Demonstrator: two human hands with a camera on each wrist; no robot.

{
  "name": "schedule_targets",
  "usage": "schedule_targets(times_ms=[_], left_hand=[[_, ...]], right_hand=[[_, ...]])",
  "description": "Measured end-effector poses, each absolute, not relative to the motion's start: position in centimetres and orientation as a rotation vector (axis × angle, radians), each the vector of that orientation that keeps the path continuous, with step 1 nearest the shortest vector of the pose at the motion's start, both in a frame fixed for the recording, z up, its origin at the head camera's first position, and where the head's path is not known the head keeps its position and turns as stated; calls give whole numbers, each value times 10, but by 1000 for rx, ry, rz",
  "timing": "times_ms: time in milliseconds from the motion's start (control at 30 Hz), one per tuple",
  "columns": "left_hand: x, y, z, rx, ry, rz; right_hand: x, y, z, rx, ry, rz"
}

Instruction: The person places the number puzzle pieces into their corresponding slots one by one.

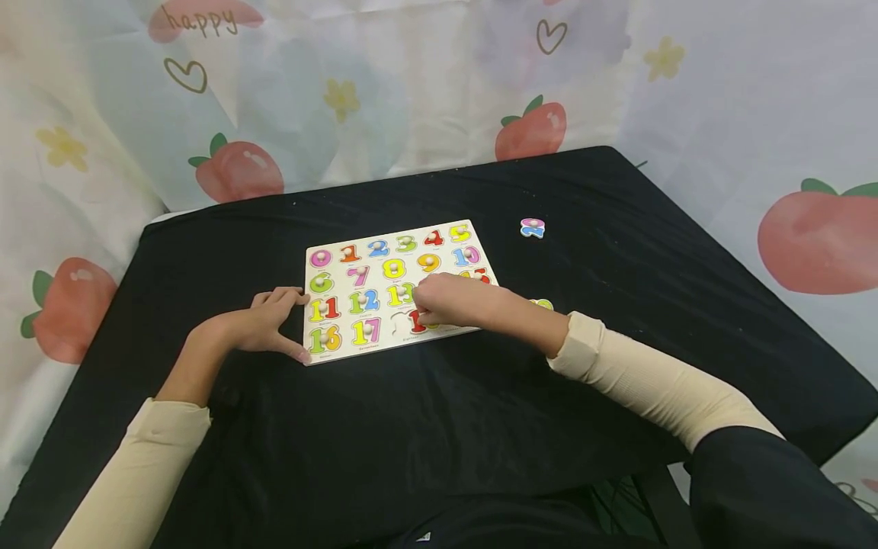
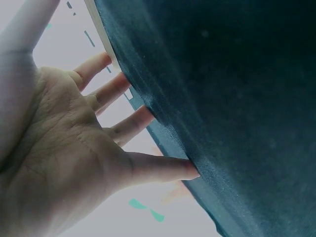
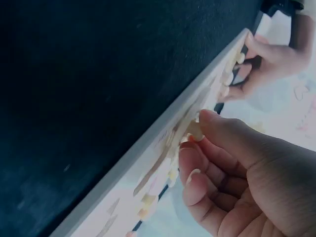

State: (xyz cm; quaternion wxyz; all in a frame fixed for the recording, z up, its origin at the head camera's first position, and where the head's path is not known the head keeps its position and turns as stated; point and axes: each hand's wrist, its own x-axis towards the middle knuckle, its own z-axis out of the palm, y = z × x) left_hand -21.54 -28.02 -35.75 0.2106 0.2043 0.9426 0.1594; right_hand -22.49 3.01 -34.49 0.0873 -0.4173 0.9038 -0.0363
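Note:
A white number puzzle board [image 1: 346, 329], with colourful knobbed number pieces, lies on the black-covered table. At its lower left corner and left edge, my left hand [image 1: 267, 324] touches it with thumb and fingers spread; the fingers look straight in the left wrist view [image 2: 79, 133]. My right hand [image 1: 456, 299] is over the bottom row, pinching the knob of a number piece [image 1: 416, 322] between thumb and fingers. A red 1 shows on that piece; the rest is hidden under the hand. The piece sits slightly right of a bare white recess outline [image 1: 398, 325].
A loose pink-and-blue number piece [image 1: 532, 227] lies right of the board. Another piece, greenish [image 1: 543, 303], peeks out behind my right forearm. The black cloth [image 1: 384, 442] covers the table, and a printed curtain [image 1: 411, 91] hangs behind it.

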Motion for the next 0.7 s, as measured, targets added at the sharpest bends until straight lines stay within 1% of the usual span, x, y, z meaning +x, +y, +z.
schedule_targets(times_ms=[333, 700], left_hand=[[-216, -281, -358, 559, 2620, 427], [-218, -282, -361, 564, 2611, 435]], right_hand=[[-225, 8, -350, -1282, 2689, -47], [-227, 9, -353, -1212, 2676, -109]])
